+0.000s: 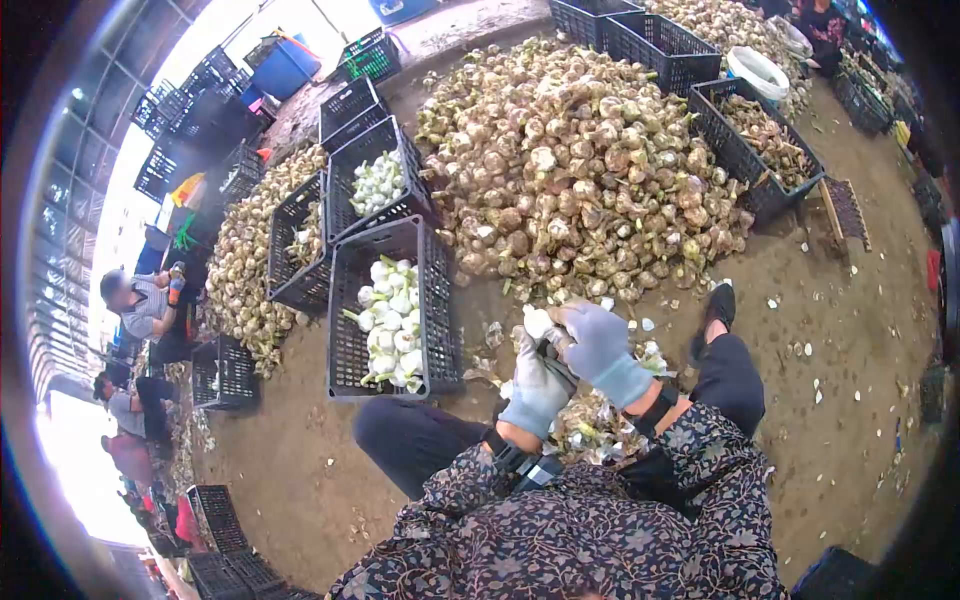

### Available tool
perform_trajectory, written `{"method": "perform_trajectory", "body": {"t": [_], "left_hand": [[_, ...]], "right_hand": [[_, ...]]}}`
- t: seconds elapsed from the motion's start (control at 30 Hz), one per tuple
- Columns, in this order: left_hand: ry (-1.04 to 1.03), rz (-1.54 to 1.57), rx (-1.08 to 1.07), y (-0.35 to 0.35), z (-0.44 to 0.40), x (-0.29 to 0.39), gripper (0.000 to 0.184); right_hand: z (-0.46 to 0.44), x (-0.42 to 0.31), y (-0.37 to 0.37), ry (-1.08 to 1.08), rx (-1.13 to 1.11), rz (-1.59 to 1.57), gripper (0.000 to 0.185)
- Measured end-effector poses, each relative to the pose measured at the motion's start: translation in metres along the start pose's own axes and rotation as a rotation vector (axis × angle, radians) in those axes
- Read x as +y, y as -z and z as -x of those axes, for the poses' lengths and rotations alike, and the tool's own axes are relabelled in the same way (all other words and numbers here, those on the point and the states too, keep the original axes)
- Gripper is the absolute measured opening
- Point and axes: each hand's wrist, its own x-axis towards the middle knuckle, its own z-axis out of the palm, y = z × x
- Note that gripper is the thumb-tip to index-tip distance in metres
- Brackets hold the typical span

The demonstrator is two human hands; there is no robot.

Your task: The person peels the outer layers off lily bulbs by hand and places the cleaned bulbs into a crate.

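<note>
Both hands wear light grey-blue gloves and meet in front of my knees. My left hand [540, 386] has its fingers wrapped round a white garlic bulb [538, 321]. Touching the bulb from the right is my right hand [600, 345], its fingers bent and pressed together; what lies between them is too small to name. Peeled skins and scraps [590, 430] lie on the ground below the hands. A black crate [423, 350] with clean white garlic [392, 320] stands to the left. Beyond the hands rises a big heap of unpeeled garlic [590, 160].
More black crates stand behind the near one, one with white garlic [378, 184]. A crate of brown stems [765, 140] and a white bucket [757, 72] are at the upper right. A seated co-worker [145, 305] handles something at the far left beside another garlic heap [245, 260].
</note>
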Motion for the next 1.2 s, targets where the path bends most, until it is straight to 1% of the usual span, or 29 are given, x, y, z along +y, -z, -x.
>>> {"method": "perform_trajectory", "body": {"t": [0.03, 0.07, 0.17, 0.2, 0.23, 0.27, 0.3, 0.33, 0.37, 0.4, 0.43, 0.47, 0.5, 0.53, 0.57, 0.63, 0.67, 0.7, 0.73, 0.77, 0.83, 0.87, 0.9, 0.97, 1.03, 1.1, 1.13, 1.17, 1.2], "left_hand": [[0.025, 0.018, 0.004, -0.003, 0.005, 0.003, 0.051], [0.051, 0.085, -0.065, -0.004, 0.008, 0.007, 0.052], [-0.031, -0.016, -0.040, -0.013, 0.014, 0.008, 0.054], [-0.090, -0.060, -0.083, -0.013, 0.014, 0.010, 0.056], [-0.062, -0.030, -0.158, -0.012, 0.017, 0.012, 0.057], [-0.086, 0.047, -0.130, -0.009, 0.017, 0.015, 0.058], [-0.136, -0.094, -0.240, -0.007, 0.020, 0.020, 0.057], [-0.109, 0.028, -0.367, 0.011, 0.003, 0.021, 0.055], [-0.073, 0.088, -0.333, 0.008, 0.011, 0.019, 0.055], [-0.061, 0.159, -0.406, 0.026, -0.005, 0.020, 0.055], [-0.027, 0.229, -0.475, 0.041, -0.019, 0.024, 0.054], [-0.043, 0.241, -0.482, 0.032, -0.013, 0.024, 0.054], [-0.123, 0.135, -0.359, 0.021, -0.004, 0.023, 0.055], [-0.193, 0.027, -0.229, 0.011, 0.006, 0.025, 0.056], [-0.186, 0.030, -0.221, 0.014, 0.005, 0.031, 0.056], [-0.229, -0.163, -0.166, 0.022, 0.003, 0.030, 0.055], [-0.211, -0.154, -0.129, 0.000, 0.023, 0.035, 0.054], [-0.279, -0.189, -0.015, 0.026, -0.007, 0.032, 0.053], [-0.090, -0.139, -0.013, 0.026, -0.003, 0.039, 0.053], [-0.106, -0.185, -0.023, 0.013, 0.014, 0.041, 0.050], [0.107, 0.056, -0.332, 0.015, 0.018, 0.050, 0.048], [0.123, 0.058, -0.335, 0.013, 0.018, 0.050, 0.048], [0.121, 0.095, -0.322, 0.012, 0.020, 0.050, 0.047], [0.118, 0.141, -0.311, 0.008, 0.021, 0.047, 0.045], [-0.034, 0.047, -0.148, 0.004, 0.020, 0.039, 0.045], [-0.020, 0.049, -0.165, 0.015, 0.011, 0.034, 0.045], [-0.006, 0.044, -0.103, 0.020, 0.008, 0.031, 0.045], [0.005, 0.039, -0.040, 0.020, 0.006, 0.030, 0.045], [-0.033, -0.001, 0.061, 0.010, 0.007, 0.026, 0.043]], "right_hand": [[-0.002, 0.001, 0.000, 0.002, -0.028, -0.051, 0.022], [-0.005, 0.001, 0.000, 0.060, 0.001, -0.037, 0.022], [-0.007, -0.009, 0.001, 0.091, 0.039, 0.002, 0.021], [-0.008, -0.010, 0.000, 0.079, 0.016, -0.023, 0.020], [-0.009, -0.009, -0.004, 0.124, 0.072, -0.046, 0.019], [-0.013, -0.005, -0.013, 0.191, 0.103, -0.090, 0.018], [-0.016, -0.012, -0.012, 0.171, 0.117, -0.086, 0.017], [-0.020, -0.012, -0.009, 0.166, 0.019, -0.107, 0.018], [-0.022, -0.016, -0.007, 0.128, -0.003, -0.162, 0.019], [-0.025, -0.005, -0.015, 0.232, 0.036, -0.136, 0.017], [-0.029, -0.010, -0.018, 0.262, 0.024, -0.140, 0.017], [-0.029, -0.015, -0.016, 0.237, 0.034, -0.082, 0.014], [-0.029, -0.018, -0.015, 0.204, 0.047, -0.024, 0.012], [-0.029, -0.013, -0.023, 0.239, 0.081, 0.032, 0.007], [-0.029, -0.014, -0.028, 0.229, 0.075, 0.034, 0.007], [-0.029, -0.016, -0.027, 0.230, 0.075, -0.013, 0.008], [-0.029, -0.010, -0.031, 0.197, 0.102, -0.041, 0.010], [-0.031, 0.000, -0.036, 0.162, 0.135, -0.057, 0.012], [-0.034, 0.011, -0.038, 0.102, 0.161, 0.012, 0.014], [-0.039, 0.020, -0.034, 0.056, 0.189, 0.077, 0.015], [-0.043, 0.025, -0.016, -0.043, 0.132, 0.031, 0.016], [-0.042, 0.022, -0.010, -0.009, 0.119, 0.093, 0.015], [-0.039, 0.017, -0.005, -0.015, 0.119, 0.100, 0.015], [-0.028, 0.001, 0.007, 0.125, -0.144, -0.233, 0.015], [-0.019, -0.016, 0.005, 0.080, -0.170, -0.267, 0.015], [-0.014, -0.026, 0.007, -0.173, -0.206, -0.462, 0.014], [-0.015, -0.015, 0.003, 0.022, -0.138, -0.071, 0.012], [-0.015, -0.012, 0.004, 0.017, -0.134, -0.071, 0.012], [-0.018, -0.010, 0.005, -0.016, -0.021, -0.114, 0.011]]}}
